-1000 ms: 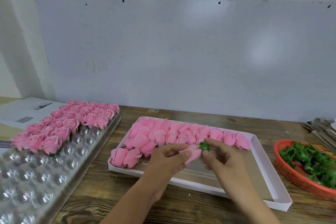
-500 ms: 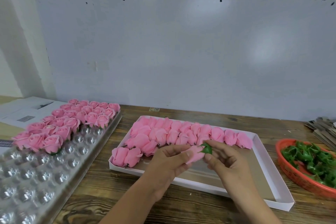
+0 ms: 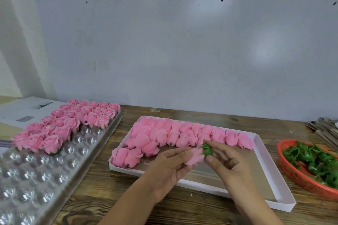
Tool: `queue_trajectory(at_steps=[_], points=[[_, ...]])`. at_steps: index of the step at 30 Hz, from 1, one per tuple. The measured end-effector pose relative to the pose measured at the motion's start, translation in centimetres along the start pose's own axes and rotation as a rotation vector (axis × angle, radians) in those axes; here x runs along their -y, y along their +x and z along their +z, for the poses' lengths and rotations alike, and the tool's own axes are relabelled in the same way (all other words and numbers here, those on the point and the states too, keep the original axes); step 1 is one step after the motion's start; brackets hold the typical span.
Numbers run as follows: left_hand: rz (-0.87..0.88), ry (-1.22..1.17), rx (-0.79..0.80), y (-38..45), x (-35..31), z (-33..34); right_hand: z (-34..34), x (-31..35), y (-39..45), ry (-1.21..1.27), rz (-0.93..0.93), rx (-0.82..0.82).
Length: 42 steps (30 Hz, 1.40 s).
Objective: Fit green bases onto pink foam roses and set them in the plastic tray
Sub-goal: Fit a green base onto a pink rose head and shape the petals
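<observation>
I'm holding a pink rose [image 3: 194,157] in my left hand [image 3: 170,167], above the white box [image 3: 270,184] on the desk, and pinching the green base [image 3: 207,150] with my right hand [image 3: 225,160]; best keeping it centred, pushing straight, not crushing petals, before going to the plastic tray [image 3: 45,175].

One camera only, worn on my head. It looks forward and down across the wooden table [image 3: 182,204] toward the grey wall panel [image 3: 182,51] facing me. Wide-angle, close in: my left hand [image 3: 170,168] and right hand [image 3: 226,159] sit low centre, forearms cut by the bottom edge. No second view to compare.
</observation>
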State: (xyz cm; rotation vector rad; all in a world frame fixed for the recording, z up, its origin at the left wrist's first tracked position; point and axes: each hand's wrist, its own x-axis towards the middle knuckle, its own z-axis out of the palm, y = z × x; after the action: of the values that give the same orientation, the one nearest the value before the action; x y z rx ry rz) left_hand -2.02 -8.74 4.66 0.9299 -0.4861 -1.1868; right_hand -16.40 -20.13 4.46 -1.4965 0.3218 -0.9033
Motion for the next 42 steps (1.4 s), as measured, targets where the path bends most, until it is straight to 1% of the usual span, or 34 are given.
queue_trajectory(at_steps=[5, 11, 18, 26, 37, 42], points=[[0.005, 0.002, 0.000, 0.0, 0.0, 0.0, 0.1, -0.4, 0.0, -0.037, -0.028, -0.027], [-0.006, -0.045, 0.010, -0.1, -0.1, -0.1, 0.3, -0.6, -0.3, -0.010, -0.035, 0.052], [0.021, -0.017, 0.001, -0.1, 0.1, 0.1, 0.4, -0.5, -0.5, 0.141, 0.064, 0.029], [0.089, 0.077, -0.036, -0.1, 0.2, 0.3, -0.2, -0.5, -0.5, 0.120, 0.132, 0.048], [-0.009, 0.051, 0.013, -0.3, 0.1, 0.1, -0.6, -0.6, -0.6, 0.108, 0.152, 0.124], [-0.042, -0.013, 0.020, -0.1, 0.4, 0.0, -0.1, -0.9, -0.9, 0.119, 0.168, 0.114]])
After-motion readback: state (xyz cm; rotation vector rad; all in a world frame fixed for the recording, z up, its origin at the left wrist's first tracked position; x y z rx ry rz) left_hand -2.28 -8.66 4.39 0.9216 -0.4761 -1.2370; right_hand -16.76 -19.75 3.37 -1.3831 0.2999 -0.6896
